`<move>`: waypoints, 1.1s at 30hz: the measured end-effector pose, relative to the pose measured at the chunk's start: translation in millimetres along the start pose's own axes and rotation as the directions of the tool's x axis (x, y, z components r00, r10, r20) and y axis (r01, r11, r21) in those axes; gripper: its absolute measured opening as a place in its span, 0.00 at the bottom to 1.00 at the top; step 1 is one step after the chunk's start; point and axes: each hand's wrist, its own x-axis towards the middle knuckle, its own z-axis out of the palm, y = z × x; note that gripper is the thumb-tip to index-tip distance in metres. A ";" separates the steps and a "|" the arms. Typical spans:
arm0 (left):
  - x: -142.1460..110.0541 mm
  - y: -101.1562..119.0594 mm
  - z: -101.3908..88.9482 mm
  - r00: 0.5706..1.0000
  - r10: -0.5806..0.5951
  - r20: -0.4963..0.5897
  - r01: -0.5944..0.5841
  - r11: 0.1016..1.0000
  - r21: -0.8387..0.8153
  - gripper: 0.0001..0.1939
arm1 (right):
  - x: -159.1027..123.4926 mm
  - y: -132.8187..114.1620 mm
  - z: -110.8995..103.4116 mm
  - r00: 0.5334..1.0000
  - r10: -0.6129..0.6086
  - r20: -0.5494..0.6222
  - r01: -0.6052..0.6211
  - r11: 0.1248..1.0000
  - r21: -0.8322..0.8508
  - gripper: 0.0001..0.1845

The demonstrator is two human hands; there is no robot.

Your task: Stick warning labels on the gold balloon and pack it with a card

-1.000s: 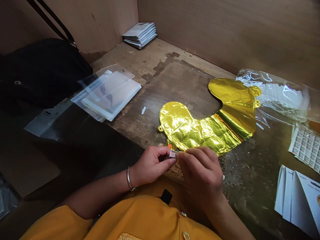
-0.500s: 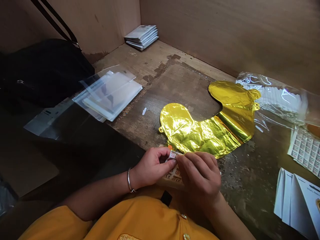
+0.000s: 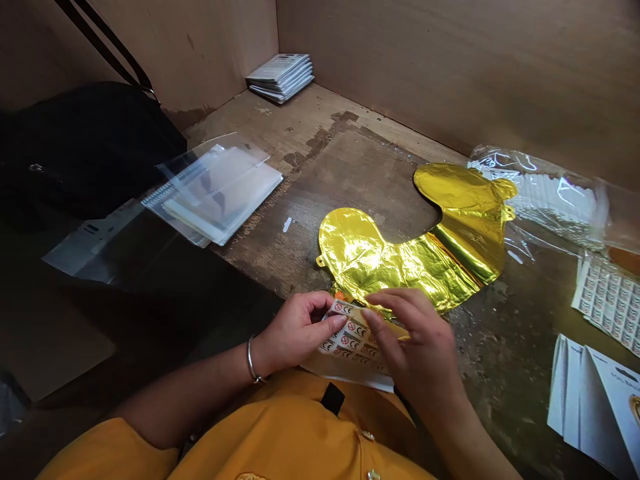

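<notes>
Left hand point(image 3: 297, 330) closed on sticker sheet point(image 3: 353, 340), thumb on top. Right hand point(image 3: 415, 340) open, fingers just over the sheet, contact unclear. Sheet sits between hands, gold foil balloon point(image 3: 400, 257) just beyond at 12 o'clock. Clear bags point(image 3: 215, 193) at 10 o'clock on wooden desk point(image 3: 320, 167).

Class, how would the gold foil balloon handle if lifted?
The gold foil balloon will probably sag floppily, since it lies flat and creased. It is likely light for its size, being thin and uninflated. Its glossy film might slide easily over the worn wooden bench.
</notes>
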 end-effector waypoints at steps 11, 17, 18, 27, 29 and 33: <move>0.3 2.4 1.3 0.996 0.084 -0.003 -0.082 0.984 0.159 0.10 | -5.3 -5.2 17.0 0.974 -0.222 -0.041 0.210 0.958 -0.193 0.04; -0.2 3.9 2.9 0.995 0.097 -0.001 -0.096 0.985 0.142 0.11 | -12.2 0.4 19.9 0.932 -0.362 -0.029 0.339 0.895 -0.291 0.08; -0.1 3.5 3.1 0.995 0.097 -0.005 -0.095 0.985 0.147 0.11 | -12.7 1.1 20.2 0.927 -0.375 -0.028 0.350 0.888 -0.299 0.08; 0.7 4.4 5.8 1.000 0.003 -0.027 -0.001 0.997 0.077 0.13 | -14.4 11.0 20.0 0.864 -0.502 -0.018 0.472 0.823 -0.318 0.10; 0.8 4.9 6.5 1.000 -0.017 -0.025 0.018 0.999 0.052 0.13 | -15.5 12.8 20.6 0.858 -0.512 -0.039 0.477 0.822 -0.311 0.11; 0.8 7.5 6.3 1.000 -0.008 -0.008 0.008 0.999 0.051 0.12 | -15.3 12.7 22.5 0.871 -0.490 -0.041 0.454 0.833 -0.315 0.13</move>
